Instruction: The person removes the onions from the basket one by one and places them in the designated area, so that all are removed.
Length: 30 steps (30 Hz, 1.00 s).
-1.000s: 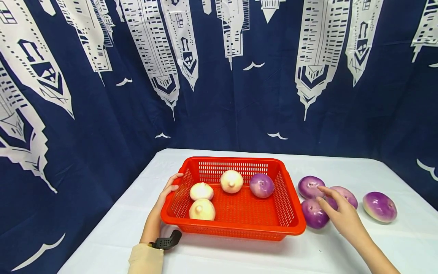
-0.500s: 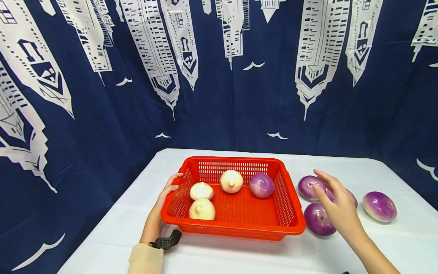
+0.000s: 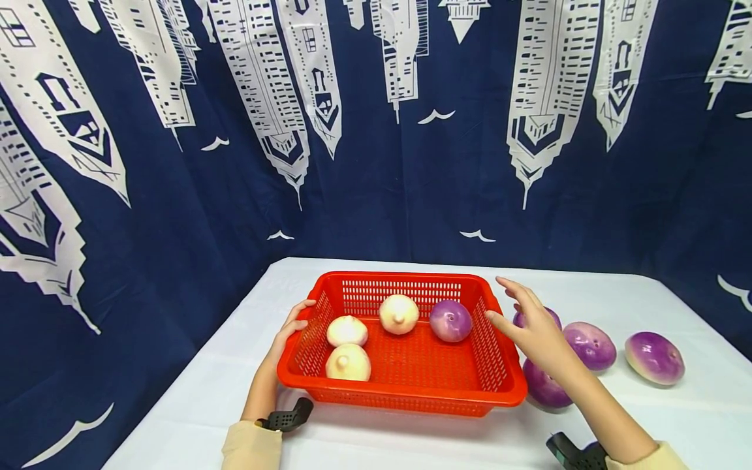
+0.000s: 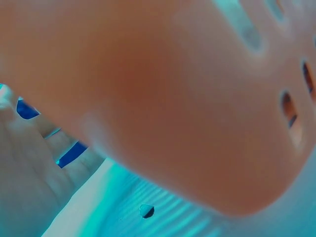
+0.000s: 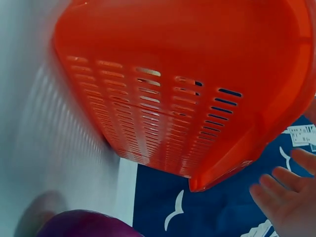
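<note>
A red plastic basket (image 3: 405, 388) with slotted walls stands on the table. Inside are several round, turnip-like vegetables: a cream one with a nub (image 3: 348, 362), two more cream ones and a glossy purple one (image 3: 450, 320). My left hand (image 3: 281, 343) rests at the basket's left rim, fingers and thumb fairly straight against it; the left wrist view shows its fingers (image 4: 64, 155) partly hidden behind the wall. My right hand (image 3: 534, 333) is spread beside the right rim and holds nothing. The right wrist view has its fingers (image 5: 281, 190) apart from the basket.
Right of the basket lie several purple turnip-like vegetables, one (image 3: 590, 346) behind my right forearm and one paler-ended (image 3: 655, 358) farther right. A white cloth covers the table (image 3: 376, 444). A dark blue curtain (image 3: 399, 209) with white building prints hangs behind.
My right hand has left the purple vegetables and moved left to the basket's right rim. The nearest purple one shifted slightly right earlier. My left hand and the basket stay in place.
</note>
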{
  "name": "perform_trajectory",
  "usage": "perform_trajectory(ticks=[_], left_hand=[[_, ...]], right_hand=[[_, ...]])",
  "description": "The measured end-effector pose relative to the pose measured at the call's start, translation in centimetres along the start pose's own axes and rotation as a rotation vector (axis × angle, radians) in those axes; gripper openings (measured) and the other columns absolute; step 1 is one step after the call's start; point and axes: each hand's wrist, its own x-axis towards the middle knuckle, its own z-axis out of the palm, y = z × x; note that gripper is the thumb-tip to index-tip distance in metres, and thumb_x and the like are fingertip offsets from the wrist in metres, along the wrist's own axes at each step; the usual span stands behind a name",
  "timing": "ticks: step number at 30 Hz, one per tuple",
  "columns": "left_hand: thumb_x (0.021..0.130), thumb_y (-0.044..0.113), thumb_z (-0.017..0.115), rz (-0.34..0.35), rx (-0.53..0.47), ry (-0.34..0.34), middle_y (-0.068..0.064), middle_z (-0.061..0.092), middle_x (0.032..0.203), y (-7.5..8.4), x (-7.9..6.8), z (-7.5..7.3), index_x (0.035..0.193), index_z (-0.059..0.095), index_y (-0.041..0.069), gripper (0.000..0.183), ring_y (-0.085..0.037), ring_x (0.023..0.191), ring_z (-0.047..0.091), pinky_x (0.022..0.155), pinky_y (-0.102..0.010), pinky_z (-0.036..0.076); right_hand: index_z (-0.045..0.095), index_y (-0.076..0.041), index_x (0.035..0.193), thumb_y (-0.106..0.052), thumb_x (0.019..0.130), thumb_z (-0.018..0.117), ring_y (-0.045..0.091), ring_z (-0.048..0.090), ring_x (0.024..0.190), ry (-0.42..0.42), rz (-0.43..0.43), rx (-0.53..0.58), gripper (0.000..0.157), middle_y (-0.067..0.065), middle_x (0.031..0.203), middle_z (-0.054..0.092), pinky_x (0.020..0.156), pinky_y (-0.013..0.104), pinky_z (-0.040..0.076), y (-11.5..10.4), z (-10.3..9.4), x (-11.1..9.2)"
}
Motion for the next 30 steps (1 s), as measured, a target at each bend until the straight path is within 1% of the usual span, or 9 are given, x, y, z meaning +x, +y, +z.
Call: perform_trajectory(ticks=[4,6,9,11,14,17,22,25,30], left_hand=[[0.088,0.002,0.019,0.054,-0.022,-0.045,0.003,0.041,0.120,-0.2,0.3,-0.3,0.122,0.036,0.023,0.044,-0.009,0.102,0.048,0.084,-0.022,0.045],[0.088,0.002,0.019,0.062,-0.022,-0.056,0.003,0.041,0.120,-0.3,0.3,-0.4,0.122,0.036,0.024,0.044,-0.009,0.102,0.048,0.084,-0.022,0.044],[0.087,0.002,0.020,0.073,-0.013,-0.055,0.004,0.041,0.120,-0.3,0.4,-0.5,0.123,0.036,0.022,0.044,-0.009,0.103,0.047,0.085,-0.022,0.043],[0.087,0.002,0.019,0.065,-0.004,-0.051,0.004,0.041,0.120,-0.2,0.3,-0.5,0.123,0.035,0.021,0.044,-0.009,0.104,0.046,0.086,-0.023,0.043],[0.087,0.002,0.019,0.052,0.007,-0.039,0.002,0.040,0.121,-0.1,0.2,-0.3,0.124,0.034,0.019,0.043,-0.011,0.105,0.045,0.087,-0.024,0.042],[0.087,0.003,0.019,0.003,0.020,-0.026,0.000,0.035,0.124,0.1,-0.1,-0.1,0.126,0.030,0.017,0.043,-0.013,0.110,0.041,0.090,-0.025,0.040],[0.087,0.003,0.019,-0.039,0.029,0.006,-0.003,0.032,0.127,0.3,-0.2,0.1,0.130,0.025,0.012,0.044,-0.018,0.114,0.037,0.093,-0.028,0.039],[0.087,0.003,0.019,-0.033,0.023,0.016,-0.004,0.032,0.126,0.3,-0.1,0.1,0.130,0.025,0.011,0.044,-0.018,0.112,0.038,0.091,-0.027,0.039],[0.087,0.003,0.020,-0.009,0.027,-0.003,-0.003,0.032,0.126,0.0,0.0,-0.1,0.128,0.027,0.013,0.043,-0.016,0.112,0.039,0.091,-0.027,0.039]], right_hand=[[0.027,-0.010,0.141,-0.031,0.084,0.061,0.043,0.039,0.121,-0.070,-0.001,0.024,0.070,0.022,0.137,0.033,0.089,0.055,0.041,0.0,0.4,0.8],[0.027,-0.011,0.141,-0.033,0.083,0.062,0.045,0.042,0.118,-0.095,0.000,0.017,0.071,0.023,0.136,0.034,0.084,0.054,0.045,0.1,0.6,1.1],[0.026,-0.013,0.142,-0.037,0.082,0.062,0.049,0.044,0.115,-0.126,-0.007,-0.019,0.073,0.023,0.136,0.033,0.079,0.054,0.048,0.1,0.8,1.6],[0.027,-0.014,0.141,-0.038,0.082,0.062,0.048,0.044,0.115,-0.141,-0.027,-0.056,0.074,0.023,0.137,0.033,0.080,0.056,0.047,0.1,1.0,1.9],[0.029,-0.011,0.140,-0.036,0.081,0.063,0.045,0.044,0.116,-0.146,-0.072,-0.101,0.073,0.023,0.136,0.035,0.083,0.059,0.043,0.1,1.4,2.5],[0.032,-0.009,0.138,-0.034,0.080,0.065,0.043,0.043,0.118,-0.147,-0.104,-0.110,0.071,0.023,0.134,0.037,0.085,0.059,0.042,0.1,1.9,2.9],[0.034,-0.006,0.136,-0.031,0.078,0.067,0.041,0.041,0.120,-0.160,-0.144,-0.117,0.071,0.022,0.134,0.040,0.090,0.060,0.038,0.1,2.4,3.6],[0.034,-0.006,0.137,-0.031,0.078,0.068,0.040,0.041,0.121,-0.181,-0.150,-0.137,0.073,0.021,0.134,0.039,0.092,0.059,0.037,0.1,2.8,4.1],[0.034,-0.006,0.137,-0.030,0.077,0.068,0.039,0.043,0.121,-0.220,-0.168,-0.168,0.073,0.020,0.135,0.040,0.093,0.059,0.036,0.2,3.4,4.7]])
